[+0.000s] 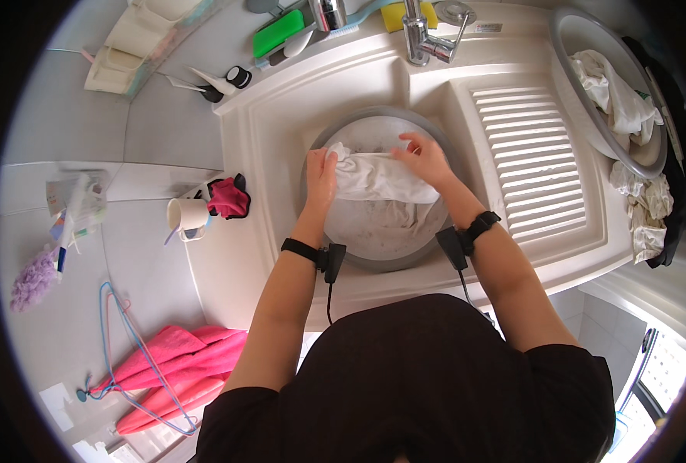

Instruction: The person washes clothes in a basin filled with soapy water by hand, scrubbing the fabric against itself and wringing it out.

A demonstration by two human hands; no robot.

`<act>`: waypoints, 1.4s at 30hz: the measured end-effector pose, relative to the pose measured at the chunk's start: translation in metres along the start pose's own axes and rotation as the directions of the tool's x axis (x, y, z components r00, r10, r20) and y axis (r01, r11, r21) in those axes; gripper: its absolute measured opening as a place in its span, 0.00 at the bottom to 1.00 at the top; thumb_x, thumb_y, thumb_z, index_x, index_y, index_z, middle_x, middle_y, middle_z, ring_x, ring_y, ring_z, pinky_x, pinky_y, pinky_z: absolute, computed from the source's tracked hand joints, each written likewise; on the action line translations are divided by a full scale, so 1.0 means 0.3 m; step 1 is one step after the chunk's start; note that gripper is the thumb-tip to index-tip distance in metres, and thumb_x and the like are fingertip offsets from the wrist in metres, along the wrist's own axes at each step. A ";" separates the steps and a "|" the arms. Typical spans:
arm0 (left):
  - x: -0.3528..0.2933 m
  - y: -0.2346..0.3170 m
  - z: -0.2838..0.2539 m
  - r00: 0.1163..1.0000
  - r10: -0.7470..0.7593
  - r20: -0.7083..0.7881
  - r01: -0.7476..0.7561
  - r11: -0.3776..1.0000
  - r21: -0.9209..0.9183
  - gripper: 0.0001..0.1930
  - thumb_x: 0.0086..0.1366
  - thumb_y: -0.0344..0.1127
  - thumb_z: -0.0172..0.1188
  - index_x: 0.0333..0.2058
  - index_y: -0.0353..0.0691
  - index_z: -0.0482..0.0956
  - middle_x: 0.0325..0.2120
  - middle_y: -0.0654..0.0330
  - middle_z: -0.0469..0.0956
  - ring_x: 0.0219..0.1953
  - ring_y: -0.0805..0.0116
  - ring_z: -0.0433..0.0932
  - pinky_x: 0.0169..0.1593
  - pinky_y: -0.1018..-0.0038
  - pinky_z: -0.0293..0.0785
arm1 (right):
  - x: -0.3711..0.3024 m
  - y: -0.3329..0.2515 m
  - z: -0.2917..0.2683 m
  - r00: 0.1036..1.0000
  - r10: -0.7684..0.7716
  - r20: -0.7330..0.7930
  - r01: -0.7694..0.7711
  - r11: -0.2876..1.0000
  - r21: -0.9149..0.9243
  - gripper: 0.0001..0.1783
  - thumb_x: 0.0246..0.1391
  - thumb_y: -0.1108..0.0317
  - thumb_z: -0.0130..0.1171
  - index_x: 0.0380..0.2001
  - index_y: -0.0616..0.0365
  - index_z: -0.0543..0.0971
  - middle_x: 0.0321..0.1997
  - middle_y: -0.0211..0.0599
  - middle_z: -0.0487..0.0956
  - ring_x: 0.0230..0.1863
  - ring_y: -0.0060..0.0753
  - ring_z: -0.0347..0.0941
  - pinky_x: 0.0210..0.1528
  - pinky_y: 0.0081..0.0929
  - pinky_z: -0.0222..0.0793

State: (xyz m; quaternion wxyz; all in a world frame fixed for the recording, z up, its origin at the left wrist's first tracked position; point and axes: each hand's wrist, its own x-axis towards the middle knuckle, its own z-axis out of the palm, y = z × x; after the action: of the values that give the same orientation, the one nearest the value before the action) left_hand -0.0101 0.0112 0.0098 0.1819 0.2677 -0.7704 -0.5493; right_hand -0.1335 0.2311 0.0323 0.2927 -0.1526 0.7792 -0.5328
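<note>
A wet white cloth (pixel 381 177) is bunched across a round grey basin (pixel 380 265) standing in the sink. At its left end, my left hand (pixel 321 177) is closed around a gathered part of the fabric. My right hand (pixel 428 160) hovers over the cloth's right end with thumb and fingers apart, and I cannot tell whether its fingertips touch the fabric. Cloudy water fills the basin, and part of the cloth trails down in it. A black strap with a small device circles each of my wrists.
Right of the basin lies a ribbed washboard (pixel 524 166) built into the sink. A grey tub (pixel 565 54) with white laundry (pixel 609 89) stands beyond it. The tap (pixel 417 38), a green brush (pixel 278 34) and a yellow sponge (pixel 397 17) line the back; a white mug (pixel 187 216) is left.
</note>
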 end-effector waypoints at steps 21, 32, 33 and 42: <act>-0.053 -0.090 0.250 0.501 -0.677 0.539 -0.651 0.116 0.750 0.25 0.60 0.41 0.46 0.56 0.41 0.67 0.55 0.50 0.67 0.60 0.57 0.61 0.61 0.59 0.55 | 0.138 0.339 0.207 0.851 0.190 0.489 0.324 0.544 -0.774 0.15 0.53 0.71 0.44 0.41 0.60 0.77 0.43 0.50 0.77 0.45 0.51 0.73 0.47 0.42 0.69; -0.080 -0.037 0.098 0.684 -0.419 0.598 0.694 0.121 -0.710 0.21 0.68 0.45 0.36 0.49 0.37 0.68 0.46 0.52 0.73 0.50 0.56 0.72 0.53 0.59 0.69 | -0.062 -0.048 0.217 0.953 -0.170 0.250 -0.008 0.812 0.584 0.19 0.38 0.80 0.51 0.39 0.59 0.75 0.38 0.36 0.73 0.38 0.29 0.69 0.45 0.25 0.67; -0.101 -0.083 0.056 0.727 -0.295 0.620 0.685 0.239 -0.688 0.20 0.68 0.44 0.36 0.47 0.36 0.69 0.47 0.51 0.71 0.51 0.56 0.72 0.53 0.59 0.69 | -0.082 -0.051 0.229 0.944 -0.112 0.309 -0.113 0.771 0.627 0.20 0.39 0.80 0.51 0.40 0.58 0.75 0.38 0.36 0.73 0.37 0.29 0.69 0.45 0.26 0.67; -0.229 0.374 0.159 0.853 -0.445 0.272 0.486 0.490 -0.724 0.13 0.64 0.44 0.45 0.40 0.43 0.71 0.36 0.61 0.75 0.40 0.65 0.74 0.43 0.70 0.72 | -0.298 -0.155 0.257 0.763 -0.481 -0.432 0.369 0.873 -0.319 0.21 0.42 0.67 0.59 0.45 0.50 0.73 0.55 0.51 0.62 0.52 0.56 0.60 0.49 0.44 0.62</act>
State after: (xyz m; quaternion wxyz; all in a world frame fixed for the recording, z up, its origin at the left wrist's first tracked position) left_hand -0.0070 0.1173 0.1008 0.1045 0.3482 -0.3621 -0.8583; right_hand -0.0193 0.2054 0.0812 -0.0659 -0.2140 0.8252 -0.5186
